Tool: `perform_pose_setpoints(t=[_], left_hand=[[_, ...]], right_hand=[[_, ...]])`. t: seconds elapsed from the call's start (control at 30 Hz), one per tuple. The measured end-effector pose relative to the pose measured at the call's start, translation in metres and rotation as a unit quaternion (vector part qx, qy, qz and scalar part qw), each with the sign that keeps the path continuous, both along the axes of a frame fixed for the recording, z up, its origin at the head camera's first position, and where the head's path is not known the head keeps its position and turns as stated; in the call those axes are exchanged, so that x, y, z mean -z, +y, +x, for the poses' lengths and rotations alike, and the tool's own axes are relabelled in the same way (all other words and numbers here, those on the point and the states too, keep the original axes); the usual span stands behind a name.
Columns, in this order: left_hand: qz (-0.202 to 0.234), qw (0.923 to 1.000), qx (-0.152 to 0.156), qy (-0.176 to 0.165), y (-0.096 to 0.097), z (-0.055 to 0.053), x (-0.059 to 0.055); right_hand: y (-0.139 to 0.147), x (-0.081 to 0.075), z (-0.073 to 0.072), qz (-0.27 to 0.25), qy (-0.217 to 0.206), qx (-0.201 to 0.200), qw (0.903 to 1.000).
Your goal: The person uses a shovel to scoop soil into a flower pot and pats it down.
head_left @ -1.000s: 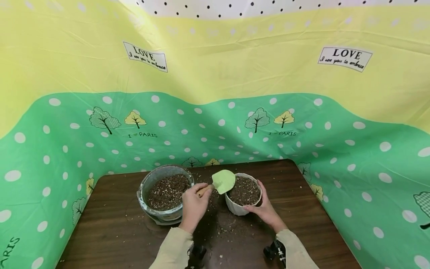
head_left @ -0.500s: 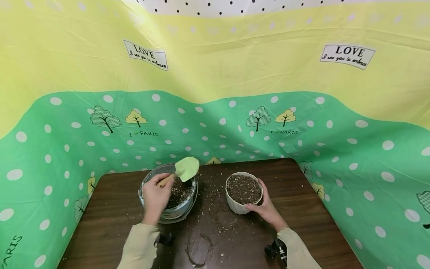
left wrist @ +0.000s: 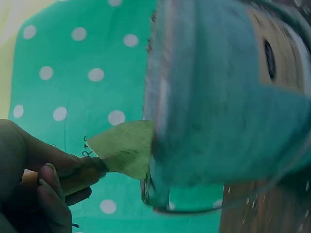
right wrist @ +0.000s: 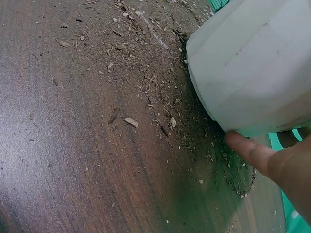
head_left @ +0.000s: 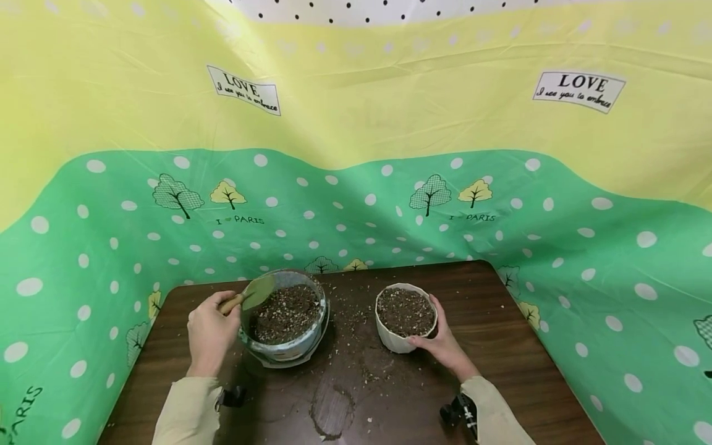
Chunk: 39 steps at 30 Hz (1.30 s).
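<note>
My left hand [head_left: 212,330] grips the wooden handle of a small trowel [head_left: 259,292] with a light green blade. The blade reaches over the left rim of a grey-blue bucket [head_left: 321,318] holding dark soil; in the left wrist view the blade [left wrist: 127,148] meets the rim of the bucket [left wrist: 209,97], which is blurred. To the right stands a white ribbed pot [head_left: 392,340], filled with soil close to its rim. My right hand [head_left: 445,347] holds this pot from its right side, thumb at the front, other fingers mostly hidden behind the wall.
Both containers stand on a dark wooden table [head_left: 473,395]. Loose soil [head_left: 361,334] is scattered between them, and a ring-shaped soil mark [head_left: 332,411] lies nearer the front. A green and yellow patterned curtain [head_left: 356,204] hangs behind and at both sides.
My left hand has carried the trowel leftward from the white pot's rim, across the bucket, to the bucket's left side. My right hand stays on the pot.
</note>
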<state>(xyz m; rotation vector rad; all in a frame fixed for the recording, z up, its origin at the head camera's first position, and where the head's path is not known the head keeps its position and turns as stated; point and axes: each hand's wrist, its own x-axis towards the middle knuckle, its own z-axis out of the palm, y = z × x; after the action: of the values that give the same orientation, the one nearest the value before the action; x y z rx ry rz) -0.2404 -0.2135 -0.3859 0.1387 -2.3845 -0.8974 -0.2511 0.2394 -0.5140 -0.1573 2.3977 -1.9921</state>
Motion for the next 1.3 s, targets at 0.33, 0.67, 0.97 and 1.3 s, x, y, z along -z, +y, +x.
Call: perform_pose_setpoints(t=[0.33, 0.67, 0.97, 1.3], left_hand=[[-0.184, 0.9750, 0.075, 0.100, 0.012, 0.004, 0.004], [-0.164, 0.9864, -0.009, -0.011, 0.025, 0.008, -0.011], [-0.170, 0.9780, 0.035, -0.116, 0.016, 0.002, -0.010], [-0.070, 0.9836, 0.038, -0.162, 0.014, 0.003, 0.003]], right_hand=[[-0.001, 0.003, 0.001, 0.008, 0.001, 0.004, 1.0000], [-0.002, 0.003, 0.001, 0.012, 0.009, 0.005, 0.9999], [0.000, 0.001, -0.003, 0.008, -0.003, 0.004, 1.0000], [0.001, 0.002, -0.002, -0.005, -0.005, 0.005, 1.0000]])
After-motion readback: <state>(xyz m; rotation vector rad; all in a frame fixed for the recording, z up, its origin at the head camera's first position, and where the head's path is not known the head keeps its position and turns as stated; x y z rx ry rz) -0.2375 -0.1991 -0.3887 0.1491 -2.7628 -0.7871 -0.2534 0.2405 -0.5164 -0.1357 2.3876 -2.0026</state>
